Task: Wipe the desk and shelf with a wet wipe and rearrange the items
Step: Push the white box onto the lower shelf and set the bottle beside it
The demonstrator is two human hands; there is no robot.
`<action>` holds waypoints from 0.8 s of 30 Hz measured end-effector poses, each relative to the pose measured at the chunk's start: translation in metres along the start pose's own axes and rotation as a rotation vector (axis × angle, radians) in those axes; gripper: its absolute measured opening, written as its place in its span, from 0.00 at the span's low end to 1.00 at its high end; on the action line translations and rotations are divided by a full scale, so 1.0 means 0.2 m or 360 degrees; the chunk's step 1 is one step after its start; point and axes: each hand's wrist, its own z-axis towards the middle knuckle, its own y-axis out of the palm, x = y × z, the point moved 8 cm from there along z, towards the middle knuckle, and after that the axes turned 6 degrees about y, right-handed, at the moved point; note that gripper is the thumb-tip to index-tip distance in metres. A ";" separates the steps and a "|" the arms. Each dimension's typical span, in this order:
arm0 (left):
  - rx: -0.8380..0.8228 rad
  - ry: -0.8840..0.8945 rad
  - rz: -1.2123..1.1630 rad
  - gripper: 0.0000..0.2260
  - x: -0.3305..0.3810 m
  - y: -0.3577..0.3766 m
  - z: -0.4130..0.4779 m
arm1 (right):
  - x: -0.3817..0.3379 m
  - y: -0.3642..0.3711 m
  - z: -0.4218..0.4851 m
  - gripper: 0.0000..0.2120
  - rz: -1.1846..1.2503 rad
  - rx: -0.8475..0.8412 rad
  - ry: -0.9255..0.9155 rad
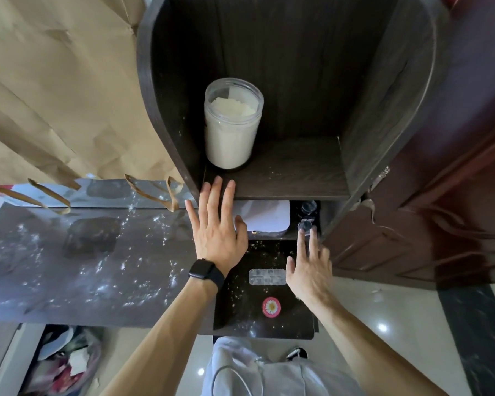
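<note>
Left fingers: straight and spread, holding nothing; tips at the front edge of the dark brown wooden shelf.
Right fingers: straight, holding nothing; tips at a small dark round-capped bottle under the shelf. Whether they touch it, I cannot tell.
Left hand: flat, with a black wrist watch.
Right hand: at 3 o'clock from the left hand.
Jar: a clear plastic jar of white powder stands on the shelf, at 12 o'clock from the left hand.
Desk: the shiny grey desk top, at 9 o'clock, has white crumbs all over.
Wet wipe: none to see.
Done so far: very little, I think; shelf and desk look dusty.
Left to do: wiping both and moving the things.
</note>
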 end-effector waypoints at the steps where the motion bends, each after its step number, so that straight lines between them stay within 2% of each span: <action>1: 0.0009 -0.0002 0.0004 0.40 0.00 0.00 0.00 | 0.01 0.01 0.01 0.36 0.0000 -0.0053 0.0001; 12: -0.0046 -0.0017 0.0054 0.44 0.00 0.00 -0.01 | 0.02 -0.03 0.12 0.34 0.0113 -0.0252 -0.0006; 18: -0.0139 -0.0101 0.0067 0.40 0.03 -0.03 -0.06 | 0.04 -0.09 0.03 0.37 0.0209 -0.0151 -0.0260; 21: -0.0275 -0.0172 -0.0030 0.39 0.08 0.03 -0.27 | 0.08 -0.05 -0.11 0.37 0.0281 -0.0131 -0.0313; 24: -0.0610 -0.0248 -0.0138 0.39 0.12 0.18 -0.60 | 0.12 0.11 -0.29 0.36 0.0340 -0.0320 -0.0282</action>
